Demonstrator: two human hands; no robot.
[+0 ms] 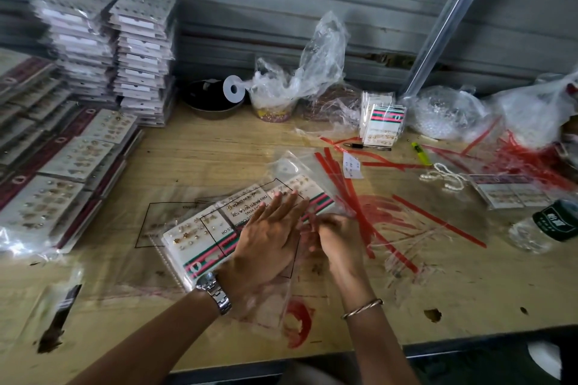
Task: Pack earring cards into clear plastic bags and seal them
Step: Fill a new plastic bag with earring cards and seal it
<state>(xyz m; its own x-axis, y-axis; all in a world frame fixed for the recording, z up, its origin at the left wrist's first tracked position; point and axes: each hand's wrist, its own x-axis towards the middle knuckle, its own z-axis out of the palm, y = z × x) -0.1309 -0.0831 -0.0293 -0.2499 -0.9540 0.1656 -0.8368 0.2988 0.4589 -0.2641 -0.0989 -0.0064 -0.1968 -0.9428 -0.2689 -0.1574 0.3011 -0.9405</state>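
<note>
A clear plastic bag (287, 167) printed with black warning text lies at the table's middle. Inside it sit white earring cards (200, 233) with a pink and green stripe along the near edge. My left hand (270, 236) lies flat on the bag, fingers spread, pressing it down. Just right of it, my right hand (336, 236) is curled at the bag's near edge, fingers pinched on the plastic flap; blur hides what exactly they pinch. Peeled red seal strips (350, 194) lie scattered to the right.
Tall stacks of bagged cards (125, 50) stand at the back left, with flat rows of unbagged cards (59, 172) beside them. Behind are a dark bowl (212, 100), plastic bags of beads (444, 112), a pen (366, 146), a green lighter (420, 153) and a water bottle (547, 225) at right.
</note>
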